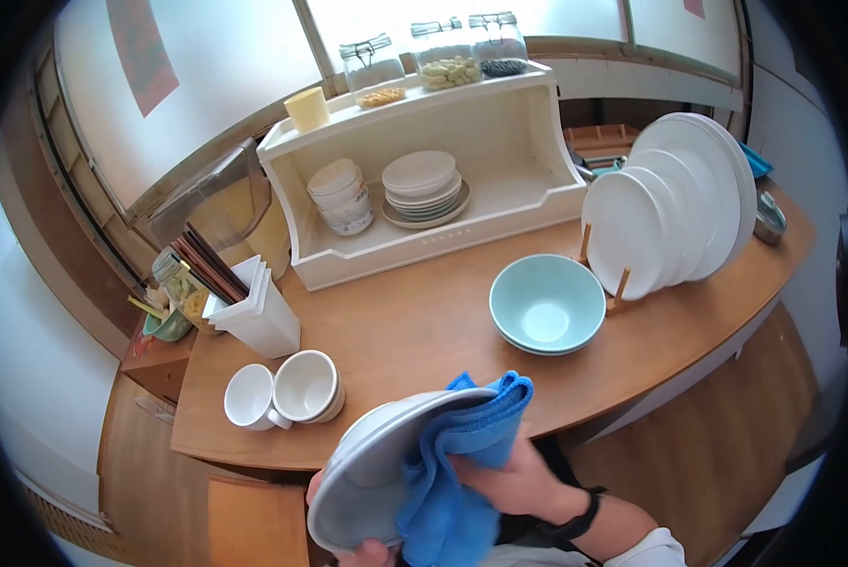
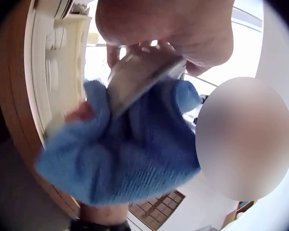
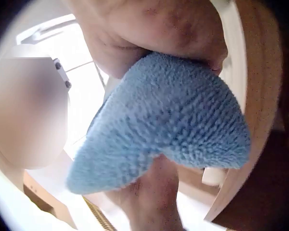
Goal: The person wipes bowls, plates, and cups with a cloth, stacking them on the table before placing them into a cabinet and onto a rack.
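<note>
Low in the head view, a white bowl (image 1: 348, 487) is tipped on its side over the table's front edge. My left hand (image 1: 371, 554) grips it by the rim and outside, mostly hidden behind it. A blue cloth (image 1: 462, 463) is bunched against the bowl's inner side, in the grip of my right hand (image 1: 516, 484), whose wrist wears a dark band. In the left wrist view the cloth (image 2: 130, 149) wraps over the edge of the bowl (image 2: 139, 79). The right wrist view shows the cloth (image 3: 168, 110) hanging below the right hand (image 3: 159, 33), covering its fingertips.
On the wooden table (image 1: 405, 331) stand turquoise bowls (image 1: 547, 302), white mugs (image 1: 306, 386) and a white chopstick holder (image 1: 263, 317). White plates (image 1: 622, 231) stand upright in a rack at right. Behind, a cream shelf (image 1: 509, 142) holds dishes, with glass jars (image 1: 447, 61) on top.
</note>
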Demonstrator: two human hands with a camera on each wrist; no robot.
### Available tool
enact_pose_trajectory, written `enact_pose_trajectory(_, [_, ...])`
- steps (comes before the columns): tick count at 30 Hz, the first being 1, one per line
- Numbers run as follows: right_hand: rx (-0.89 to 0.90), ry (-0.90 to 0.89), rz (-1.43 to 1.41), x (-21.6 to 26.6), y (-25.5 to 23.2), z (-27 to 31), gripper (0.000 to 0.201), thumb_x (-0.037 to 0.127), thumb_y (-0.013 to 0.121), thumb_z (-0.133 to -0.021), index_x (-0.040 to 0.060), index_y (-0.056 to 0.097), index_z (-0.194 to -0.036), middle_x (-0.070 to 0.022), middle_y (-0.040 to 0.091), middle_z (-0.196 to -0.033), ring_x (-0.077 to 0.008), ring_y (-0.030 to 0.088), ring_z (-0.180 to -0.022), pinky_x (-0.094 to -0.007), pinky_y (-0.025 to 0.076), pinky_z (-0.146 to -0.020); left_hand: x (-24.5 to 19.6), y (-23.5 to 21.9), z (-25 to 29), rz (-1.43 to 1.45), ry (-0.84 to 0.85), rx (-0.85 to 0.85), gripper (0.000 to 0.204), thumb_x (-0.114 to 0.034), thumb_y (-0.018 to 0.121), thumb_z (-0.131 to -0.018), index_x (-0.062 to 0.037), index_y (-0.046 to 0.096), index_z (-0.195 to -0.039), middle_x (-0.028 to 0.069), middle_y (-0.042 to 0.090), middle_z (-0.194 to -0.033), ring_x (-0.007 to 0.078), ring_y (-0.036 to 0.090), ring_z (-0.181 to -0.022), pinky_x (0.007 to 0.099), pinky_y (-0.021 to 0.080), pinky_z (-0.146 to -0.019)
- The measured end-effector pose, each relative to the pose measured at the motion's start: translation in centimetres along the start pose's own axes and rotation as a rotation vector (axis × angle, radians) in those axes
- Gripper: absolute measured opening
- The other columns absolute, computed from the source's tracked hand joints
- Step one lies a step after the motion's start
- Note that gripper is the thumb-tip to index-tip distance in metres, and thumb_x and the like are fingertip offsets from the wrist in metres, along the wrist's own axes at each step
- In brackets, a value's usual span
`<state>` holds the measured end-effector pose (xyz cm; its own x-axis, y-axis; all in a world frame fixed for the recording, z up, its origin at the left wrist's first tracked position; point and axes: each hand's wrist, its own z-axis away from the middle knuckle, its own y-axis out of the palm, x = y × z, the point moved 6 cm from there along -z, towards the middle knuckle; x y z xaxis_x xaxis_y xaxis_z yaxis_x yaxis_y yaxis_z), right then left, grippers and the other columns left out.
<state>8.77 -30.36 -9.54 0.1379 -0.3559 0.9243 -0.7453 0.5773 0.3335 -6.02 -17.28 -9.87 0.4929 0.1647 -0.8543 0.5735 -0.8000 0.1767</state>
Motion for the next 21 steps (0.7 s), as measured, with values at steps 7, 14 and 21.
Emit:
enact_pose_trajectory(7, [-0.503, -0.347, 0.012, 1.4, -2.3, 1.1, 0.038, 0.012, 0.079, -0.073, 0.0019, 0.062, -0.106, -0.0112, 0.067, -0.099, -0.0199, 0.065, -0.086, -0.0314, 0.052, -0.077, -1.1, 2.5, -2.4, 0.302, -0.127, 0.078, 0.074, -0.042, 0.059, -0.089, 0.0000, 0.030, -0.143, 0.0213, 0.042, -0.140, 0.0334, 0.044, -0.127, 0.0472, 0.033, -0.107])
enact_pose_trajectory(14, [-0.310, -0.153, -0.132, -2.4, 1.2, 1.5, 0.048, 0.006, 0.064, -0.088, 0.0012, 0.043, -0.131, -0.0075, 0.055, -0.124, -0.0163, 0.051, -0.114, -0.0333, 0.041, -0.099, -1.8, 3.8, -2.7, 0.142, -0.064, 0.025, 0.073, -0.043, 0.055, -0.091, 0.0017, 0.029, -0.143, 0.0204, 0.041, -0.141, 0.0333, 0.041, -0.130, 0.0477, 0.029, -0.110])
enact_pose_trajectory(21, [-0.386, -0.462, 0.287, 3.0, -2.4, 1.3, 0.041, 0.007, 0.076, -0.076, 0.0001, 0.058, -0.113, -0.0104, 0.063, -0.106, -0.0218, 0.062, -0.099, -0.0339, 0.049, -0.085, 0.2, 3.0, -3.1, 0.406, -0.211, -0.050, 0.072, -0.036, 0.068, -0.081, -0.0006, 0.039, -0.136, 0.0220, 0.047, -0.135, 0.0367, 0.051, -0.120, 0.0524, 0.039, -0.103])
